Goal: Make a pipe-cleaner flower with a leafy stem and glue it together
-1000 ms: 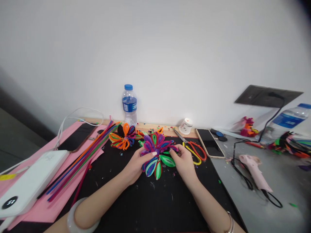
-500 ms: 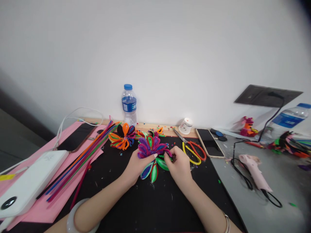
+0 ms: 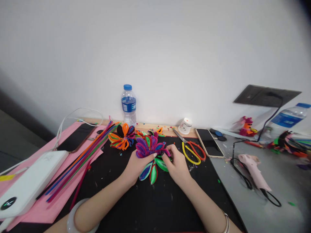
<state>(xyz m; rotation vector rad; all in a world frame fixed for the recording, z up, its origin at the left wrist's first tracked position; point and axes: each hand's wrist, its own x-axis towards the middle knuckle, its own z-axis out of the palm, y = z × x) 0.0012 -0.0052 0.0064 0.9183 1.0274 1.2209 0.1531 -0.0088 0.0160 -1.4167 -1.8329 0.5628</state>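
Note:
Between my hands is a pipe-cleaner flower (image 3: 150, 147) with purple and magenta petals above and green, blue and red-edged loops hanging below. My left hand (image 3: 138, 164) is closed on its left side, the thumb laid across toward the centre. With thumb and fingers, my right hand (image 3: 177, 163) pinches a magenta petal at the right edge; the fingertips partly hide it. Just behind and to the left lies an orange, black and blue pipe-cleaner flower (image 3: 124, 137). Scissors (image 3: 193, 151) with yellow and red handles rest to the right of my right hand.
Loose pipe cleaners (image 3: 82, 158) lie on pink paper (image 3: 51, 207) at left, near a white power bank (image 3: 31, 184) and a dark phone (image 3: 76, 137). A water bottle (image 3: 129, 105) and paper cup (image 3: 185, 126) stand behind. At right are another phone (image 3: 209, 143) and a pink glue gun (image 3: 255, 173).
The purple flower has tilted and shifted slightly left in my hands. My right fingers have moved a little at the right petal. The other things stay put.

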